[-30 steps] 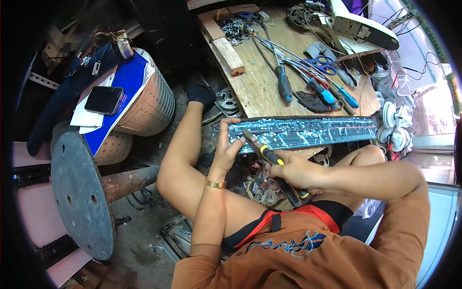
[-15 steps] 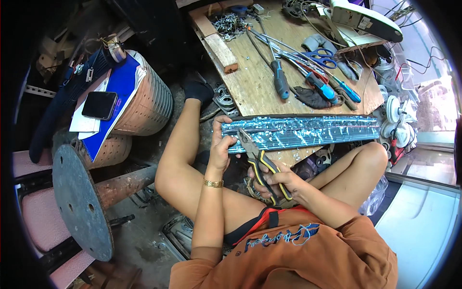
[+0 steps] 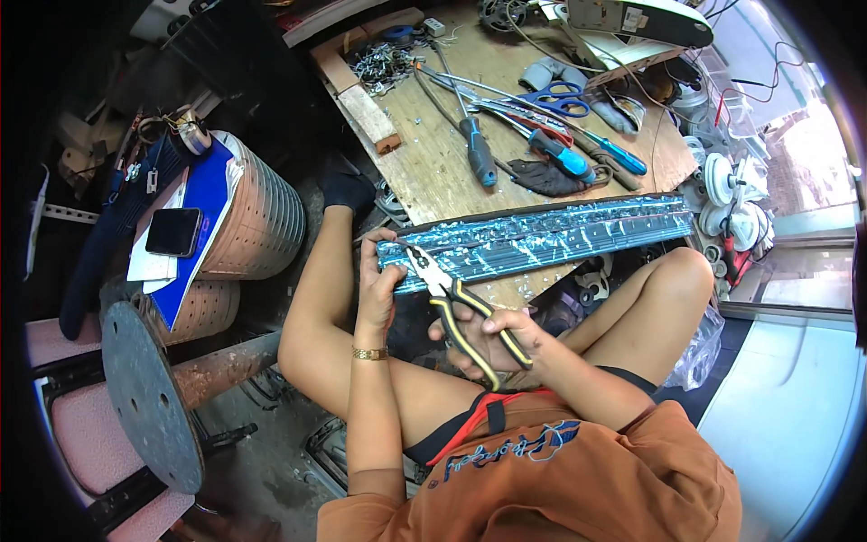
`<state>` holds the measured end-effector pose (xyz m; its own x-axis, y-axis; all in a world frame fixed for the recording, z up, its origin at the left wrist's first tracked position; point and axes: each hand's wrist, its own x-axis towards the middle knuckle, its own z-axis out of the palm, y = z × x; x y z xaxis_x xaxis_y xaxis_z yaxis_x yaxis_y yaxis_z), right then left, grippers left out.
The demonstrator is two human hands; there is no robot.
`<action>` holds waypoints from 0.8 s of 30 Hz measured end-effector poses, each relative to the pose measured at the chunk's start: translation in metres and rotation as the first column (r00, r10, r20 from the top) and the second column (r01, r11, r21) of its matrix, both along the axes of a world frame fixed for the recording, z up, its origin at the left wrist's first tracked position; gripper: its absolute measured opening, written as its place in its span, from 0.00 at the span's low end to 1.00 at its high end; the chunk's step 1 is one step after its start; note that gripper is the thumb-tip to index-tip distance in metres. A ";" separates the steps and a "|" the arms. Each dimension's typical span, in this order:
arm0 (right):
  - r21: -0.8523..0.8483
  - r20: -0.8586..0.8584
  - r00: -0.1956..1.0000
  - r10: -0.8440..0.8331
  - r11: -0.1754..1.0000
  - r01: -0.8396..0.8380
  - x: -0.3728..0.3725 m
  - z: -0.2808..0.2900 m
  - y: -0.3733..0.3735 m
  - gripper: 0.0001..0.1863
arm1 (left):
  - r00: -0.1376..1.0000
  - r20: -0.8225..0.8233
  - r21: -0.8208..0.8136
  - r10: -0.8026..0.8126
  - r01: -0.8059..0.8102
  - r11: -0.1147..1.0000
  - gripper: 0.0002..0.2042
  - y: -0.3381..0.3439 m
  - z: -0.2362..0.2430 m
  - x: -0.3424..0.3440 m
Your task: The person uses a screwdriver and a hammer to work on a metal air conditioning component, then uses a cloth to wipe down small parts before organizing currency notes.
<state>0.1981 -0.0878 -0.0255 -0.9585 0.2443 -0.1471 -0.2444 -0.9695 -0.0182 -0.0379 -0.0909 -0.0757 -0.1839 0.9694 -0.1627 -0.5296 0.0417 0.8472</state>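
Left hand (image 3: 379, 278) grips the left end of one dark, flecked, slatted panel (image 3: 551, 237) at the near edge of one table (image 3: 432, 176). Right hand (image 3: 506, 339) holds one pair of pliers (image 3: 440, 284), handles spread. Farther off: one pair of scissors (image 3: 567, 98).

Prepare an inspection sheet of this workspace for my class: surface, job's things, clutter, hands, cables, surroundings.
Surface: wooden bench top, speckled in places.
Job's things: dark ribbed strip, streaked pale; pliers, handles spread apart.
Clutter: blue-and-black screwdriver, blue-handled scissors, heap of small metal parts, all on the bench.
Hands: left hand grips the strip's left end; right hand holds the pliers.
Cables: thin wire with a red end, upper right.
Surroundings: perforated drum at left; dark phone on papers there.
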 end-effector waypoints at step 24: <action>0.315 0.688 0.718 0.105 0.849 -0.425 0.028 0.094 0.042 0.32 | 0.531 -0.805 0.271 0.264 -0.067 0.960 0.04 0.022 0.025 -0.002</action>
<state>0.2262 -0.0456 0.0681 -0.7110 0.1833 -0.6789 0.2468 -0.8389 -0.4850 -0.0402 -0.0693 -0.0510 -0.2997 0.8970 0.3250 0.4320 -0.1761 0.8845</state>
